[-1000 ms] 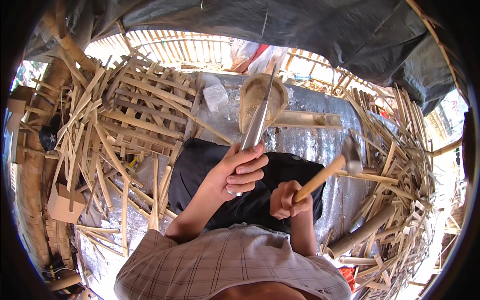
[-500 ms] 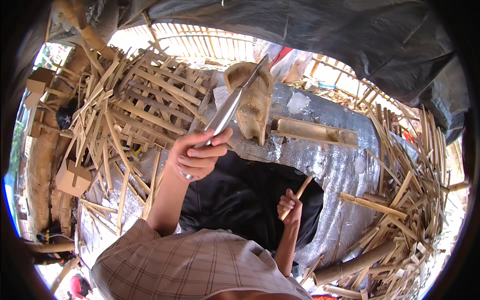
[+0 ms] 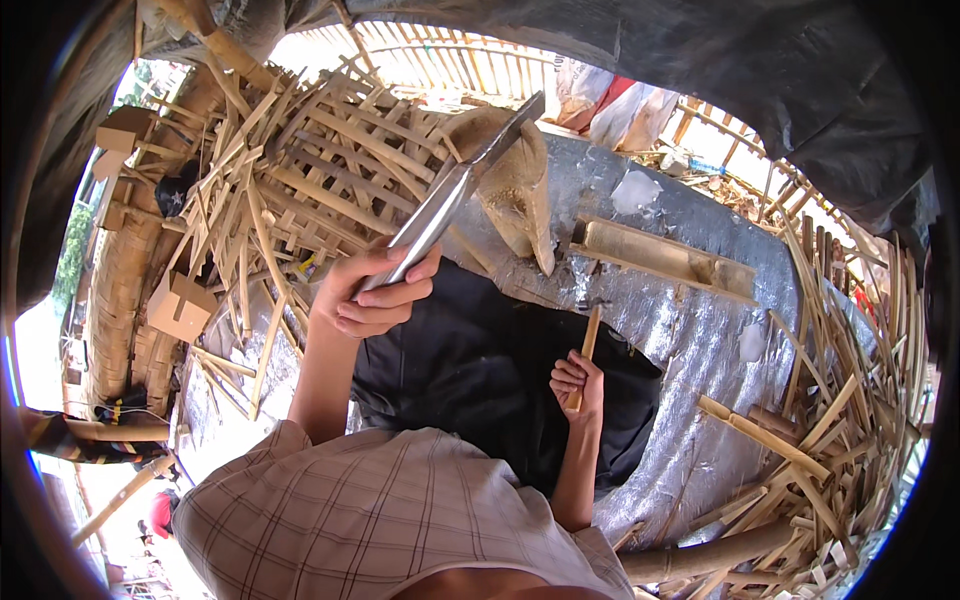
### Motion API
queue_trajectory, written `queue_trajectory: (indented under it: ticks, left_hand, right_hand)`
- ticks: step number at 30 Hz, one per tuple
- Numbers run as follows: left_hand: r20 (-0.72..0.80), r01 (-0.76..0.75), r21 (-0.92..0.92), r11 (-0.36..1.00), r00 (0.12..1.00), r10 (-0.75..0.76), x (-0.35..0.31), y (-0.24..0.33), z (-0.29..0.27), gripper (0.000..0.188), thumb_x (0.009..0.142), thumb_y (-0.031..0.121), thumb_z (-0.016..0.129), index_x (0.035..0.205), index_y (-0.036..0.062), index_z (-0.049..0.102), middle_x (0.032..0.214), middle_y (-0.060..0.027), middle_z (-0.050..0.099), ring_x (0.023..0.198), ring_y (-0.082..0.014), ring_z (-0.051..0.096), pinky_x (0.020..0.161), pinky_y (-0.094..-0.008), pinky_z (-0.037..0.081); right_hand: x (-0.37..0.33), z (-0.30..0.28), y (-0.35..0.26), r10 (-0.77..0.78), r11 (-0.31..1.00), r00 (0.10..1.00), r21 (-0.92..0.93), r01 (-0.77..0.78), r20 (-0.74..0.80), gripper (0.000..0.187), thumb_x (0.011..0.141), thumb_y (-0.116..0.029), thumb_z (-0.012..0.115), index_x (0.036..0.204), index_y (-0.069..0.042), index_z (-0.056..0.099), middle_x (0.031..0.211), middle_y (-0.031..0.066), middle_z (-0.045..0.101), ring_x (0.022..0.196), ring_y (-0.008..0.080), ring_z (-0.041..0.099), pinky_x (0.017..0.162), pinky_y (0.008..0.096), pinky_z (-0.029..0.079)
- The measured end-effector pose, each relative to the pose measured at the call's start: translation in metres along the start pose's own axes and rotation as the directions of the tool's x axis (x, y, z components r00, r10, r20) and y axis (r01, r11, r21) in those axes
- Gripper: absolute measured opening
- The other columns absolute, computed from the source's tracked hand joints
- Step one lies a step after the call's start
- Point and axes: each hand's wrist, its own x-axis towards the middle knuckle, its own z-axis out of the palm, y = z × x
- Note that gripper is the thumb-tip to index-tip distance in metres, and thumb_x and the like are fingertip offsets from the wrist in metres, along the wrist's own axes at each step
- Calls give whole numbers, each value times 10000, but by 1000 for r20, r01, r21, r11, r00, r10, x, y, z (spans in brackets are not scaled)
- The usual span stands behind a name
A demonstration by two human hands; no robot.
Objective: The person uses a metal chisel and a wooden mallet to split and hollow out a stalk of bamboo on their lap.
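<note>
Raised at the left of centre, my left hand (image 3: 378, 290) is closed around a steel-handled blade (image 3: 425, 225). Its shiny tubular handle slants up and right to a darker flat blade, whose exact kind I cannot make out. Behind the blade stands a thick carved bamboo piece (image 3: 515, 195), hollowed at the top and narrowing downward. My right hand (image 3: 577, 382) grips the wooden handle of a small hammer (image 3: 590, 340), held upright with its dark head at the top. Beneath both hands, black cloth (image 3: 470, 370) covers my lap.
A split bamboo trough (image 3: 665, 258) lies on the silvery sheet (image 3: 700, 350) ahead. Woven bamboo strips (image 3: 340, 170) pile up at the left, near a small cardboard box (image 3: 181, 305). Loose bamboo sticks (image 3: 840, 400) crowd the right side. Dark plastic sheeting (image 3: 700, 60) hangs overhead.
The view has shifted, so the surroundings sit farther right. My left hand with the blade has moved left relative to the carved bamboo. The hammer in my right hand has turned more upright.
</note>
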Motion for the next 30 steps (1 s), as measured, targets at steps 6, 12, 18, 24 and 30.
queue_trajectory:
  ticks: [6,12,18,24,30]
  left_hand:
    - [-31,-8,71,997,999,10,-6,-29,3,277,1045,218,515,930,-22,439,561,-13,363,335,-33,319,230,-180,243]
    - [-125,-104,301,948,981,147,-17,-57,9,288,1004,212,588,1000,-69,524,581,-35,454,338,-72,376,259,-222,283]
    - [-126,-125,317,940,977,172,-22,-80,3,333,993,225,628,967,-85,507,579,-58,477,370,-79,423,266,-216,326]
    - [-88,-113,293,949,986,144,-13,-96,4,263,1006,195,611,982,-52,522,590,-55,494,374,-79,435,276,-219,340]
    - [-43,-125,271,954,989,141,-14,-95,0,230,1004,182,612,972,-26,518,581,-32,469,385,-80,434,273,-220,327]
  right_hand:
    - [7,10,12,-43,937,995,-349,9,-92,132,984,-106,585,868,-162,553,580,-87,314,475,28,290,427,196,243]
    - [-2,10,21,-144,891,989,-437,120,-22,128,961,-62,587,892,-139,512,592,-68,328,458,36,271,426,212,241]
    - [-71,156,73,-413,420,810,-702,575,417,98,992,-92,594,1031,-45,517,608,-39,342,457,32,285,437,224,229]
    - [-91,266,60,-509,-201,597,-760,618,620,374,985,-23,537,1356,-19,579,692,-24,489,547,48,341,507,199,273]
    - [-87,286,58,-235,-875,549,-421,240,802,430,851,46,580,1253,-76,671,813,191,641,694,324,591,669,394,467]
